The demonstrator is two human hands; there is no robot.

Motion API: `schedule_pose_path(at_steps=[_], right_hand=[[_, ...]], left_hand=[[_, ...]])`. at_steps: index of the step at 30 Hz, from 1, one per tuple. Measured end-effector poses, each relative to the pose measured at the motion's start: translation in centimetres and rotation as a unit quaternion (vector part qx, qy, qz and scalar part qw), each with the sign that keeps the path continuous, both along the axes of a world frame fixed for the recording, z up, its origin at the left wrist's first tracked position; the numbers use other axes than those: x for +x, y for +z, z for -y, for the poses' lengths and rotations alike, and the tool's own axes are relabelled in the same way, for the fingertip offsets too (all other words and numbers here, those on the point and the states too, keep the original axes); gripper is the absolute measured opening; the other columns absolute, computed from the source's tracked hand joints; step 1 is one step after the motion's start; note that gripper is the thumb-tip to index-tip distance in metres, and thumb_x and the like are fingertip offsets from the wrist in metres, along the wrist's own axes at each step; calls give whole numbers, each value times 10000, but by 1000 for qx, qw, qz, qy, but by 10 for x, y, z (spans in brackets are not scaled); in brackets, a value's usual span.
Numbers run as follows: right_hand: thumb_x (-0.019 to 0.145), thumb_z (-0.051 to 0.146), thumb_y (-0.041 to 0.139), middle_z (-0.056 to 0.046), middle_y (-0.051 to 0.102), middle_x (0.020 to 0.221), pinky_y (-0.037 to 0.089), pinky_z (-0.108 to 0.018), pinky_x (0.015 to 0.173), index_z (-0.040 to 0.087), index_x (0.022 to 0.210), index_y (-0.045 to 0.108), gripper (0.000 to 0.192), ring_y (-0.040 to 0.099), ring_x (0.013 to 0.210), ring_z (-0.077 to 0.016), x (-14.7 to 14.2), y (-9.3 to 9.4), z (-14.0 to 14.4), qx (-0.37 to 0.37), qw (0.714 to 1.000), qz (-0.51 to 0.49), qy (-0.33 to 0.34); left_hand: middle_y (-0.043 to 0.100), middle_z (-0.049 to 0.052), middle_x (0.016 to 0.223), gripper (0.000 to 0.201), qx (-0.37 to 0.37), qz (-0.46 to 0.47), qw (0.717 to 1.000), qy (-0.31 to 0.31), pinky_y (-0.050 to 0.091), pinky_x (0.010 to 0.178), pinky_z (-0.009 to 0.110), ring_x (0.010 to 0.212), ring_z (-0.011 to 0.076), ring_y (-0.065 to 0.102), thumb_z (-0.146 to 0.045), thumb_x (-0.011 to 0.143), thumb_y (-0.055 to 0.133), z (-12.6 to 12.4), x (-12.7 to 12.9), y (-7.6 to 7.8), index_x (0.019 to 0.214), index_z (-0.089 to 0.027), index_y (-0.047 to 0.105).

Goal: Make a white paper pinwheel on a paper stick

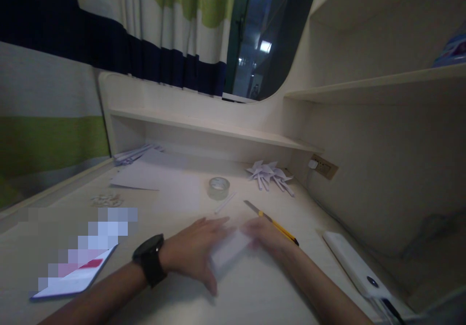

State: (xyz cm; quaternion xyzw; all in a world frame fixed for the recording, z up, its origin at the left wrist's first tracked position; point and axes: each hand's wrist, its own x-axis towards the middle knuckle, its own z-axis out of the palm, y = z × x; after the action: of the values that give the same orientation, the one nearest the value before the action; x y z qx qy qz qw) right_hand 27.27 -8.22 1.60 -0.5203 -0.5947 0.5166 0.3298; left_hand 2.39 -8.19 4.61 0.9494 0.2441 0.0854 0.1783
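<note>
Here, both hands down flat on a small white paper piece (229, 250) at the near middle of the pale desk (174, 203). Left hand (194, 257), black watch (150, 258) at the wrist, fingers spread and blurred, pressing the paper's left part. Right hand (264, 235) touching the paper's right edge, fingers loosely together, also blurred; whether pinching or only pressing, cannot tell. Just behind the right hand, a yellow-handled utility knife (271, 222) lying on the desk, blade pointing away. Farther back, a roll of clear tape (219, 188) with a thin white strip (224, 203) beside it. Near the back right corner, a heap of folded white paper shapes (270, 174). At far right, a white power bank (355, 265). At near left, a phone (74, 279); beyond it, white sheets (145, 174) spread flat.
</note>
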Motion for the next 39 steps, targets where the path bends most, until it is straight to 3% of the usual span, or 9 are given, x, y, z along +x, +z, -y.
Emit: schedule_pose_path(at_steps=[6, 8, 11, 15, 20, 27, 32, 36, 39], right_hand=[[590, 415, 795, -24, 632, 761, 456, -226, 540, 127, 959, 673, 484, 554, 579, -101, 10, -1, 5, -14, 995, -58, 85], [558, 396, 819, -24, 635, 761, 457, -228, 550, 124, 997, 674, 536, 551, 585, -103, 12, 0, 6, 7, 994, -49, 99], [682, 479, 723, -14, 605, 673, 435, -221, 516, 109, 968, 688, 469, 518, 537, -95, 10, -2, 8, 56, 993, 6, 105], [842, 556, 504, -3, 549, 588, 380, -209, 470, 114, 813, 699, 484, 481, 502, -94, 4, -4, 12, 117, 980, 111, 112], [790, 487, 614, -29, 609, 686, 399, -233, 557, 128, 761, 683, 366, 529, 635, -140, 0, -3, 15, 194, 959, 167, 120], [823, 370, 595, -8, 573, 626, 361, -233, 556, 142, 631, 636, 300, 496, 586, -121, -6, -6, 17, 272, 921, 262, 97], [853, 376, 554, -65, 661, 893, 430, -264, 712, 169, 919, 673, 248, 587, 805, -174, 13, 1, 12, 296, 913, 277, 42], [866, 359, 508, -131, 626, 1073, 381, -351, 887, 158, 1094, 631, 328, 532, 1030, -256, 48, 3, 5, 300, 835, 448, -112], [847, 372, 519, -138, 610, 1065, 394, -328, 850, 152, 1133, 604, 371, 544, 1002, -254, 66, -2, 2, 250, 813, 514, -111]], left_hand=[[549, 117, 1278, 662, -26, 103, 994, 6, 385, 956, 375, 1127, 290, 524, -495, 665, 711, -14, -4, -10, 1247, -226, 546], [608, 102, 1192, 496, -32, 126, 991, 2, 407, 916, 343, 1056, 260, 561, -434, 719, 677, -19, -7, -12, 1155, -207, 606], [675, 78, 1070, 290, -52, 131, 989, 36, 427, 862, 322, 960, 226, 605, -355, 832, 553, -26, -9, -19, 1049, -190, 652], [701, 43, 988, 278, -94, 143, 982, 79, 437, 813, 290, 897, 204, 619, -338, 896, 451, -30, -12, -22, 996, -190, 664], [710, 30, 858, 298, -126, 134, 979, 90, 443, 699, 254, 758, 188, 621, -378, 868, 483, -31, -16, -16, 904, -157, 681], [701, 29, 804, 280, -137, 162, 974, 78, 424, 642, 228, 718, 174, 622, -336, 873, 490, -39, -22, -20, 838, -133, 679], [666, 25, 699, 310, -124, 152, 975, 99, 391, 574, 218, 631, 155, 588, -314, 879, 469, -42, -23, -23, 740, -113, 660], [685, 25, 741, 265, -107, 153, 979, 86, 401, 616, 225, 671, 159, 612, -289, 875, 480, -40, -24, -20, 791, -129, 674], [711, 36, 841, 226, -70, 139, 984, 88, 411, 701, 245, 777, 179, 637, -269, 875, 488, -39, -24, -21, 867, -157, 683]])
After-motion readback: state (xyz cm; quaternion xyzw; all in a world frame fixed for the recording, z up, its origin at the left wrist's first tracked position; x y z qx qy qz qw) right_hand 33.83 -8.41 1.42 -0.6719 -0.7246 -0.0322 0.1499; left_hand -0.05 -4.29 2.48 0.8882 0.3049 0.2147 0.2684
